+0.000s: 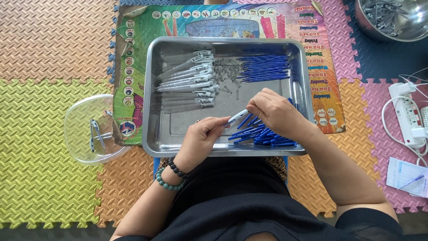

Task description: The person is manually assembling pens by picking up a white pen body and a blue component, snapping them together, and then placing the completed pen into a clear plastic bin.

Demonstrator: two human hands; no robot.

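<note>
A steel tray [156, 80] lies in front of me on a colourful poster. Both hands meet over its near middle on one white and blue pen [237, 117]. My left hand [200, 140] pinches the pen's left end; my right hand [274, 111] grips its right end. White pen barrels [189, 76] lie in a row at the tray's left. Small metal springs [225, 71] are scattered in the middle. Blue refills [263, 68] lie in a bundle at the far right. Blue pen parts [263, 136] are heaped near my right hand.
A clear plastic lid [89, 129] with a few pens sits left of the tray. A steel bowl [401, 22] of metal parts stands at the far right. A white power strip [408, 114] with cables and a paper [408, 176] lie on the foam mats at right.
</note>
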